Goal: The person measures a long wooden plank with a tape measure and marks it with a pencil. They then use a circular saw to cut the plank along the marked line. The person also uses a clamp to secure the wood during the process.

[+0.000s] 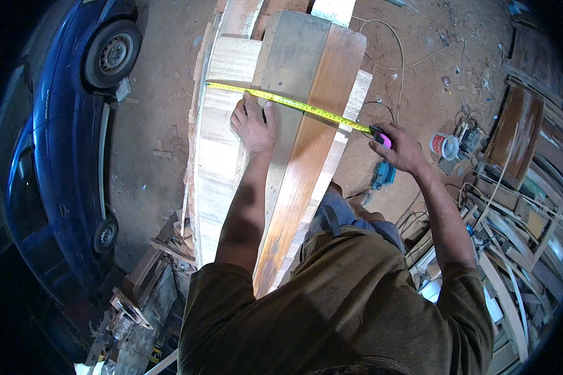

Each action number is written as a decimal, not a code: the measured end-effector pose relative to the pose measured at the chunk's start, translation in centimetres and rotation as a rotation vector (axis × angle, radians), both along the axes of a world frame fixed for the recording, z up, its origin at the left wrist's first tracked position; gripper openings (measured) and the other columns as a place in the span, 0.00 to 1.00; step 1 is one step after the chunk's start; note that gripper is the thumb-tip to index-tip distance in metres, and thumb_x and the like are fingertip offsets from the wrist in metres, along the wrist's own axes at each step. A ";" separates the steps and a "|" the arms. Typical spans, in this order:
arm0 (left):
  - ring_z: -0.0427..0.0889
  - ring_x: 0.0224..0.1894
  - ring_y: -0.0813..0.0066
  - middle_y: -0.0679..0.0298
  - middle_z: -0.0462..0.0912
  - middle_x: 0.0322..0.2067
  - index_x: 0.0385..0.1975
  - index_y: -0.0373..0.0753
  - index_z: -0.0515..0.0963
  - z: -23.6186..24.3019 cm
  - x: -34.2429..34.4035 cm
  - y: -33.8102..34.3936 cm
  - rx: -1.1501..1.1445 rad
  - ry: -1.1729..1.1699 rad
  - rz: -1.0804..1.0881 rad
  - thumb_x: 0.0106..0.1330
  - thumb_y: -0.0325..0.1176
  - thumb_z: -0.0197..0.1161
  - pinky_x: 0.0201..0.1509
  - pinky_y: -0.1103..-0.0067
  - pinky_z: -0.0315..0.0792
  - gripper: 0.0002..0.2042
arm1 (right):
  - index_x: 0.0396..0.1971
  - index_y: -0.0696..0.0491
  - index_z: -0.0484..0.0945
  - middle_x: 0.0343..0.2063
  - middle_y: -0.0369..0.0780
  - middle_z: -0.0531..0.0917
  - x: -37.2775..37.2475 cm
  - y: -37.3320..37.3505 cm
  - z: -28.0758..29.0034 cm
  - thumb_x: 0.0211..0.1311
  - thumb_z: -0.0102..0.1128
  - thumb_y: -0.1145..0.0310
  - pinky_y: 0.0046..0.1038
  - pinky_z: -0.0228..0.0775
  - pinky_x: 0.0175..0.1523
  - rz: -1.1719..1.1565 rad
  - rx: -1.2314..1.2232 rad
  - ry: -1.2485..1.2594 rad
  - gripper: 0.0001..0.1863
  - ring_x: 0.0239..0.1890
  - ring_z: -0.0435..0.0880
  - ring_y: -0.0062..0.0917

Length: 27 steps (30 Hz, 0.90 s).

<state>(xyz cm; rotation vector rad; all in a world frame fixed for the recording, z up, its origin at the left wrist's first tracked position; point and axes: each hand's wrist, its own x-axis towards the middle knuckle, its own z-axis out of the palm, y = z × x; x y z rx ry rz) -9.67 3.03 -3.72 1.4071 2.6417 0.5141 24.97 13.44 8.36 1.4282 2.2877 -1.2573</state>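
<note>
The near ends of the stacked boards (281, 156) are hidden behind the person's olive shirt, and the far ends are cut off by the top edge of the view. The body of the tape measure (381, 137) is mostly covered by the right hand (401, 149); only a pink and black corner is seen, and how firmly the fingers are closed on it cannot be told.

The ground is reddish packed earth strewn with chips and offcuts. One blue car (62, 144) is parked at the left, partly lost in the dark rim. Curved timber pieces (513, 250) are heaped at the right. On the stack, roughly four boards can be counted: pale ones at the left and right edges, one grey and one orange-brown between them.

One yellow tape blade (288, 101) is stretched across the boards from the left edge to the right edge. It is pressed down by the left hand (254, 125), fingers spread flat on the wood. One white can (444, 145) and one teal power tool (383, 175) lie on the ground near the right hand.
</note>
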 end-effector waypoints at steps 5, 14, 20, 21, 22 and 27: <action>0.67 0.61 0.49 0.50 0.70 0.61 0.71 0.37 0.66 0.1 0.2 0.1 0.013 0.013 0.010 0.72 0.55 0.56 0.67 0.55 0.59 0.35 | 0.57 0.51 0.77 0.40 0.50 0.82 -0.3 -0.1 0.2 0.63 0.64 0.49 0.46 0.74 0.51 -0.021 -0.013 -0.004 0.28 0.46 0.82 0.48; 0.68 0.61 0.47 0.48 0.72 0.60 0.69 0.36 0.68 -0.2 0.1 0.2 0.041 0.043 -0.013 0.71 0.55 0.57 0.66 0.55 0.60 0.34 | 0.57 0.50 0.78 0.44 0.50 0.83 0.7 -0.2 -1.6 0.62 0.64 0.50 0.44 0.74 0.53 -0.047 -0.016 0.048 0.27 0.49 0.82 0.48; 0.68 0.60 0.48 0.50 0.72 0.59 0.69 0.37 0.68 0.0 0.5 0.3 -0.010 0.059 -0.002 0.69 0.57 0.60 0.65 0.55 0.61 0.36 | 0.57 0.48 0.79 0.45 0.49 0.82 1.6 -0.4 -3.1 0.62 0.63 0.49 0.46 0.74 0.54 -0.038 0.001 -0.014 0.27 0.50 0.82 0.47; 0.68 0.59 0.48 0.51 0.72 0.59 0.70 0.38 0.68 -0.1 0.4 0.2 0.008 0.074 -0.002 0.68 0.59 0.60 0.65 0.56 0.62 0.37 | 0.57 0.48 0.79 0.45 0.48 0.82 1.6 -0.4 -3.4 0.62 0.63 0.49 0.46 0.74 0.54 -0.032 0.018 0.010 0.27 0.50 0.82 0.48; 0.68 0.59 0.48 0.51 0.72 0.59 0.70 0.38 0.68 -0.1 0.3 0.2 0.012 0.078 -0.003 0.68 0.59 0.60 0.65 0.56 0.62 0.37 | 0.57 0.48 0.79 0.44 0.48 0.82 1.7 -0.4 -3.7 0.62 0.63 0.49 0.46 0.74 0.54 -0.025 0.034 0.035 0.27 0.50 0.82 0.48; 0.68 0.60 0.47 0.49 0.72 0.58 0.70 0.38 0.69 0.1 0.6 0.4 0.019 0.054 -0.011 0.70 0.58 0.60 0.66 0.56 0.62 0.36 | 0.56 0.47 0.79 0.43 0.48 0.82 1.9 -0.5 -4.6 0.61 0.63 0.49 0.47 0.73 0.53 -0.031 0.051 0.032 0.27 0.49 0.82 0.48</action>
